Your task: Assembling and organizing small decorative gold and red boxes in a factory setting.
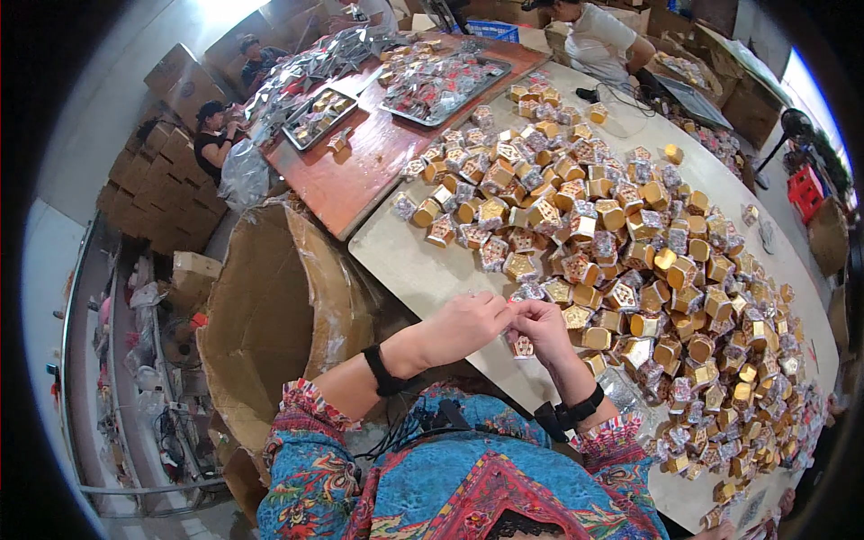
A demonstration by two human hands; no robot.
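Both hands meet in front of me at the near edge of the pale table [423, 270]. My left hand [461, 329] is closed, its fingertips pinched together against those of my right hand [545, 331]. A small bit of red shows between the fingertips; what it belongs to is hidden. Just under the right fingers is a small house-shaped ornament [522, 346] with a red-and-white patterned face. Whether it hangs from the fingers or rests on the table edge, I cannot tell. Beyond and to the right spreads a large heap of similar gold-sided ornaments [621, 292], many in clear wrap.
An open cardboard box [256, 337] stands left of my arms. A reddish table [360, 184] adjoins at the far left, carrying a large metal tray [430, 123], a smaller tray [306, 146] and silvery star shapes [315, 63]. Other people [598, 40] work around the tables.
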